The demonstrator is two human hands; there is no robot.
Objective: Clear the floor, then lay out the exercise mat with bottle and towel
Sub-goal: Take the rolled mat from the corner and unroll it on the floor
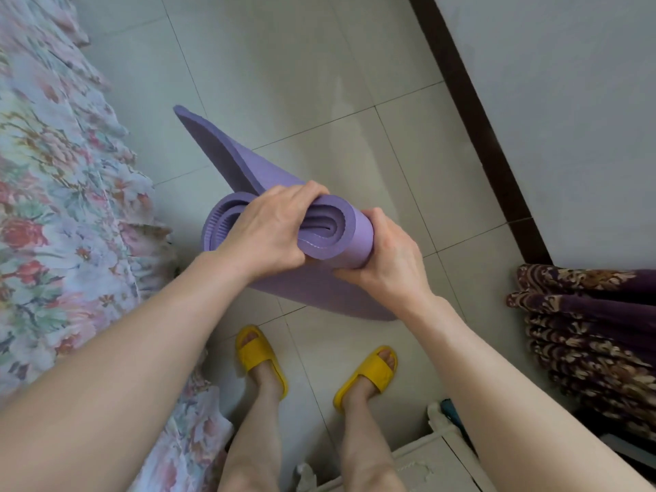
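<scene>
A purple exercise mat (227, 161), mostly rolled, is held upright above the tiled floor, seen end-on with its spiral toward me. Its loose outer flap hangs open toward the upper left. My left hand (273, 229) grips the top end of the roll, fingers over the spiral. My right hand (387, 257) clasps the roll's right side from below. No bottle or towel is in view.
A bed with a floral cover (53, 193) runs along the left. A white wall with a dark skirting board (472, 111) is at the right. A purple patterned curtain (585, 332) hangs at right. White furniture (433, 463) sits at bottom. My feet wear yellow slippers (261, 356). Pale floor tiles (284, 65) lie ahead.
</scene>
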